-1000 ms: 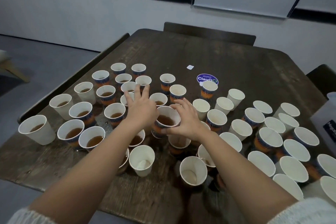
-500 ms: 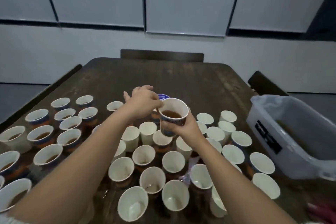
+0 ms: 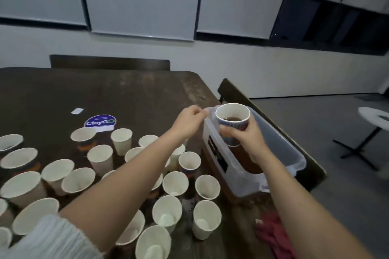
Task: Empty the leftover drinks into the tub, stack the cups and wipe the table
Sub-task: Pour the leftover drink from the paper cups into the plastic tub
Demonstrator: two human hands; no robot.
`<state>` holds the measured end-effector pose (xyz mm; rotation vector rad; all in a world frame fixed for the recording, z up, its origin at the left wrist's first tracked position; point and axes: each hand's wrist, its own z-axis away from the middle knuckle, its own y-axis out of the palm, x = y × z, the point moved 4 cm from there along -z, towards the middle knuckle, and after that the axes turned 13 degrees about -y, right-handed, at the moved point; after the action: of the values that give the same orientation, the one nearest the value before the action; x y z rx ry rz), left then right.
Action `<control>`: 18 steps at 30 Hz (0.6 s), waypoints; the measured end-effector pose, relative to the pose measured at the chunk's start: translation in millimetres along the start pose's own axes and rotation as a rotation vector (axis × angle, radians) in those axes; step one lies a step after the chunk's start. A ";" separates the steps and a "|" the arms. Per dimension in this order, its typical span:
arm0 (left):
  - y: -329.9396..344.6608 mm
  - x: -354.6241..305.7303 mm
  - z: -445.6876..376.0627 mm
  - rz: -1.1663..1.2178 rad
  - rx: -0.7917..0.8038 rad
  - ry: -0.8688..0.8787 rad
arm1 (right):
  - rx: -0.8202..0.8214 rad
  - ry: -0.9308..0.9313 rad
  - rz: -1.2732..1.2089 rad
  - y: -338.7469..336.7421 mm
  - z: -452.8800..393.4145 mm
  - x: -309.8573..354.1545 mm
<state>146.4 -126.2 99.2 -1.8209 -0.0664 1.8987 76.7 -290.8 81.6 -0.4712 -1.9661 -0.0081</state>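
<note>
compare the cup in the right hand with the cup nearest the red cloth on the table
The held cup is up over the tub, gripped by the right hand; the cup by the red cloth stands on the table. The held cup has brown drink in it; the other looks emptied. Blue print shows on the held cup; the other's visible side is plain. Both are upright paper cups.

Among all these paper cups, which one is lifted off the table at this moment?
The cup gripped by the right hand, held upright above the tub with brown drink inside. All the other cups stand on the table.
</note>
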 end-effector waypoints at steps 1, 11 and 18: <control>16.3 4.2 -7.8 -0.018 0.013 -0.001 | -0.008 0.007 0.043 -15.4 -1.2 -8.5; 126.0 59.2 -39.5 -0.750 0.085 -0.003 | 0.045 0.112 0.340 -97.6 1.8 -86.2; 131.9 69.0 -36.0 -0.569 -0.013 0.026 | 0.094 0.079 0.467 -101.3 -2.7 -95.9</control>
<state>140.0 -225.6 -17.2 -1.6098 -0.5295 1.4707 80.1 -415.6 19.5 -0.8435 -1.7310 0.3540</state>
